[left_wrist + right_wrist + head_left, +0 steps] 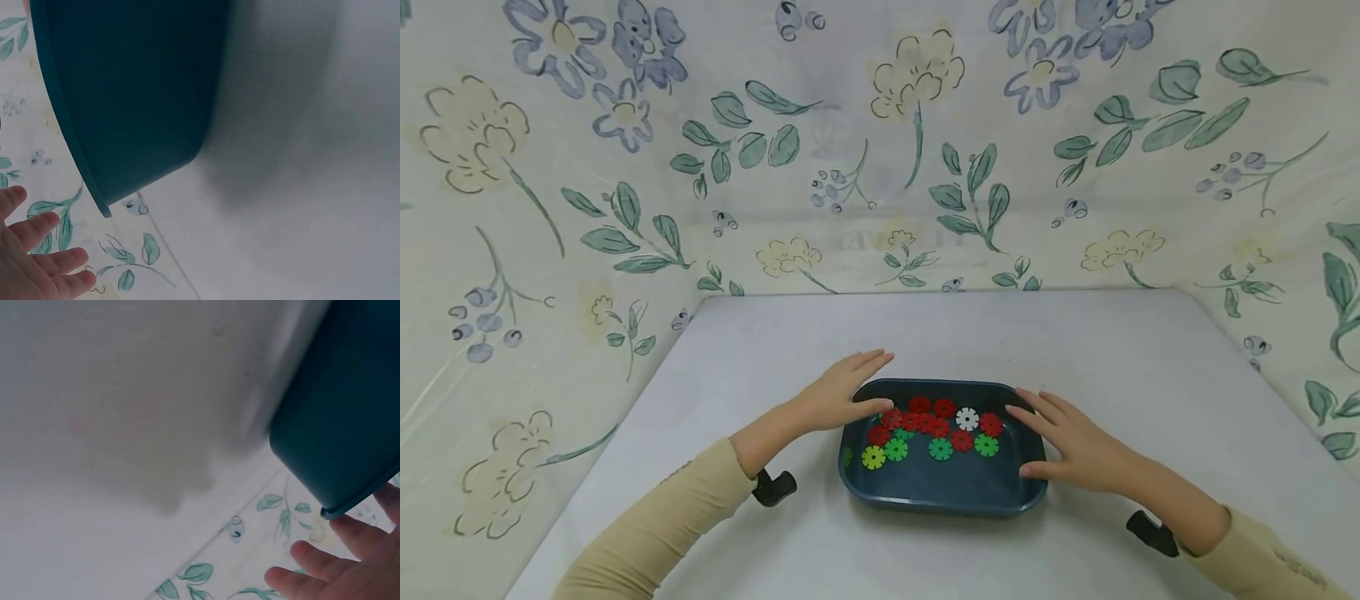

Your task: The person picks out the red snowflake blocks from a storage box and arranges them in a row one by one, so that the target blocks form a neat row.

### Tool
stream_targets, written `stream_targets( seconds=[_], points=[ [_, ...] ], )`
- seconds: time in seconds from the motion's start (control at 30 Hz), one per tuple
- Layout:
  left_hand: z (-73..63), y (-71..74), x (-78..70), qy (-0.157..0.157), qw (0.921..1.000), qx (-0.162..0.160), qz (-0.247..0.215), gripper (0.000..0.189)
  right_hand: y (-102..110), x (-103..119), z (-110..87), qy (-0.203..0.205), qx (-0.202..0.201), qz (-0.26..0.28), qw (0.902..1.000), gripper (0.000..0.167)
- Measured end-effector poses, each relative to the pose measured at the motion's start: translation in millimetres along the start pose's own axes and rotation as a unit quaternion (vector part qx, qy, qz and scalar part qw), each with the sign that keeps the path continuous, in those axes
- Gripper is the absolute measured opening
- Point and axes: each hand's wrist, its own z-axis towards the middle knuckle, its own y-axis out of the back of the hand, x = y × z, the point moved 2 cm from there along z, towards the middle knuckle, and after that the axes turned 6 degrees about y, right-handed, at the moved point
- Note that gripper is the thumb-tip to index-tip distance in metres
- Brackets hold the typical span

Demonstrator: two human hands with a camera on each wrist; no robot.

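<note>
Two hands (pixel 837 397) (pixel 1078 446), one tray (pixel 943 487), one white disc (pixel 967 419), one yellow disc (pixel 873 457)

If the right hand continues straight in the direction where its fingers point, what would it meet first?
Probably the tray, at its right rim: in the head view, the right hand overlaps that side. Depth is unclear, so it may pass just above it.

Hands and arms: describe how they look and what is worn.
The left sleeve and right sleeve are beige, each with a faint, unreadable mark. A small black device shows near the left cuff, another near the right. The left hand and right hand are gloveless.
</note>
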Motion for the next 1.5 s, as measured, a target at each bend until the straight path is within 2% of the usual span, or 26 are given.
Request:
stream_targets(
  seconds=[0.1,0.23,0.43,0.77,0.97,1.27,1.5],
  points=[
    [-0.4,-0.7,-5.6,-0.012,0.9999,0.003,0.003,0.072,-1,-2,-4.5,-0.004,0.004,0.008,1.0,0.074],
    [-0.1,0.9,-16.1,-0.011,0.9999,0.002,-0.009,0.07,-2,-5,-11.1,-0.008,0.007,0.022,0.9997,0.075],
    [5.5,3.4,-32.5,-0.014,0.9996,0.012,-0.022,0.067,-3,-8,-17.5,0.007,-0.005,0.065,0.9979,0.078],
    [25.7,-0.3,-55.5,-0.041,0.9943,0.054,-0.083,0.061,-7,-15,-25.1,0.021,-0.023,0.093,0.9952,0.078],
    [41.8,-3.9,-67.2,-0.044,0.9896,0.074,-0.115,0.057,-10,-15,-25.8,0.005,-0.018,0.112,0.9936,0.079],
    [64.2,-23.9,-91.6,-0.092,0.9841,0.127,-0.084,0.052,-10,-16,-26.7,0.011,-0.014,0.122,0.9924,0.079],
    [78.4,-46.2,-93.3,-0.085,0.9833,0.144,-0.071,0.053,-9,-15,-25.9,0.023,-0.007,0.125,0.9919,0.079]
  ],
)
